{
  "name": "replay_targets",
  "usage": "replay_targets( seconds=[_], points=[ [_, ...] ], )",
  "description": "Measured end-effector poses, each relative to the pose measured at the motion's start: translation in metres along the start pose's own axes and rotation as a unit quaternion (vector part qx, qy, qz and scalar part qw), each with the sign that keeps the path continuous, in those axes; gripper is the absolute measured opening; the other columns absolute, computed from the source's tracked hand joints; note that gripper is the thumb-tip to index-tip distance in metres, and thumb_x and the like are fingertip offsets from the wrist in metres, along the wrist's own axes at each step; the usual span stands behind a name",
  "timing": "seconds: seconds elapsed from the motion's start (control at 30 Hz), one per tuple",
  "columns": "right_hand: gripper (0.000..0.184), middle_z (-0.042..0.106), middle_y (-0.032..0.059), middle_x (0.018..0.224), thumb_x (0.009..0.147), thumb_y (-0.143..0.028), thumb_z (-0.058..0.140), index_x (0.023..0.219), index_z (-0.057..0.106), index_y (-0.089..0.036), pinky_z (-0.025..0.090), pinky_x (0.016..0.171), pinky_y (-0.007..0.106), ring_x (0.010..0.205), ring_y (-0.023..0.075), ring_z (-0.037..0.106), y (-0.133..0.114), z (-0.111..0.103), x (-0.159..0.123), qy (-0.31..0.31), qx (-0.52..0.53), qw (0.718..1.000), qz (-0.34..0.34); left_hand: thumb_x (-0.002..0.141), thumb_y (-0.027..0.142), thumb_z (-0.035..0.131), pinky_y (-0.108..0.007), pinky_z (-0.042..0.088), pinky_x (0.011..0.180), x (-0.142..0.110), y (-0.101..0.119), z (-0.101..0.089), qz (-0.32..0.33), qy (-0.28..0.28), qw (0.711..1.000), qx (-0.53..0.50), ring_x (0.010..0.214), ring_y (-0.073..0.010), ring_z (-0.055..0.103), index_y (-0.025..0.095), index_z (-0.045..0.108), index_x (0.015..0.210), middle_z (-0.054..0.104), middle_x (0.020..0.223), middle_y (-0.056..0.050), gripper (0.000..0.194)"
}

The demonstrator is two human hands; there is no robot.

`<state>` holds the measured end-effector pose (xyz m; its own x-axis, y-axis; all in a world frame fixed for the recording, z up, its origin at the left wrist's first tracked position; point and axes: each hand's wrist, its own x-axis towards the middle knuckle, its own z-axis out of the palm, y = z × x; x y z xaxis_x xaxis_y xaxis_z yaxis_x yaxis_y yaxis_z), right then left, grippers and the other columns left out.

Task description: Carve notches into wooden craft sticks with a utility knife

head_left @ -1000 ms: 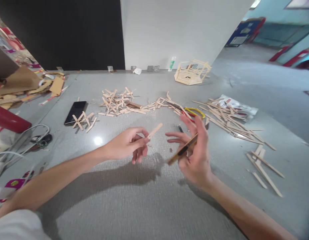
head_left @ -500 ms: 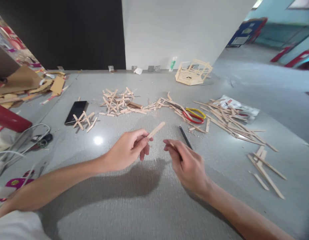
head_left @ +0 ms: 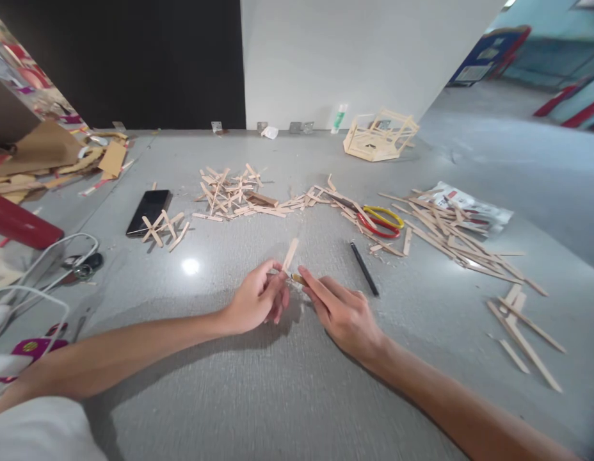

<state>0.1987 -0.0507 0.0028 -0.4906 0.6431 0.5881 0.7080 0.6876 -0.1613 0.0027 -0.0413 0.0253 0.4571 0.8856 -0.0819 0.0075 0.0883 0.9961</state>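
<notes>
My left hand [head_left: 259, 296] is closed on a wooden craft stick [head_left: 290, 255], pinched between thumb and fingers. The stick's rounded end points up and away from me, while its lower part is hidden in the grip. Close beside it, my right hand [head_left: 345, 314] is closed on a small yellowish-brown piece [head_left: 298, 279] whose kind I cannot make out. That piece reaches toward the stick near my left fingertips; whether they touch I cannot tell. A black pen-like stick [head_left: 365, 269] lies on the grey surface [head_left: 239, 397] just beyond my right hand.
Ahead lie a pile of craft stick pieces [head_left: 224, 192] and red-and-yellow-handled scissors [head_left: 381, 221]. Longer sticks [head_left: 450, 230] spread at right by a plastic packet [head_left: 474, 208]. A stick frame [head_left: 378, 137] stands behind. At left are a phone [head_left: 149, 212] and white cables [head_left: 61, 291].
My right hand has moved left, up to the stick, and the yellowish piece now shows in its fingers. The stick has turned more upright. The view has shifted slightly.
</notes>
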Motion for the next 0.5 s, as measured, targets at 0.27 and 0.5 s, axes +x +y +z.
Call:
replay_targets(
  seconds=[0.27,0.5],
  points=[
    [0.044,0.059,-0.0008,0.066,0.096,-0.017,0.046,0.14,0.048,-0.017,0.04,0.045,0.02,0.051,0.0096,0.053,0.0012,0.0032,-0.004,-0.019,-0.059,0.998,-0.017,0.1,0.046,0.037,-0.017,0.031,0.036,-0.0018,-0.0013,-0.0001,-0.001,-0.01,0.999,0.04,0.037,-0.0054,0.049,0.015,0.048,0.073,0.052,0.054,0.003,0.043],
    [0.061,0.06,-0.0012,0.072,0.095,-0.011,0.045,0.152,0.025,-0.019,0.04,0.047,0.018,0.054,0.0082,0.053,0.0023,0.005,-0.0096,-0.02,-0.081,0.996,-0.029,0.099,0.046,0.04,-0.017,0.034,0.039,-0.0023,-0.0032,-0.0012,0.011,-0.005,0.999,0.042,0.037,-0.0055,0.05,0.015,0.05,0.076,0.054,0.054,0.004,0.04]
  ],
)
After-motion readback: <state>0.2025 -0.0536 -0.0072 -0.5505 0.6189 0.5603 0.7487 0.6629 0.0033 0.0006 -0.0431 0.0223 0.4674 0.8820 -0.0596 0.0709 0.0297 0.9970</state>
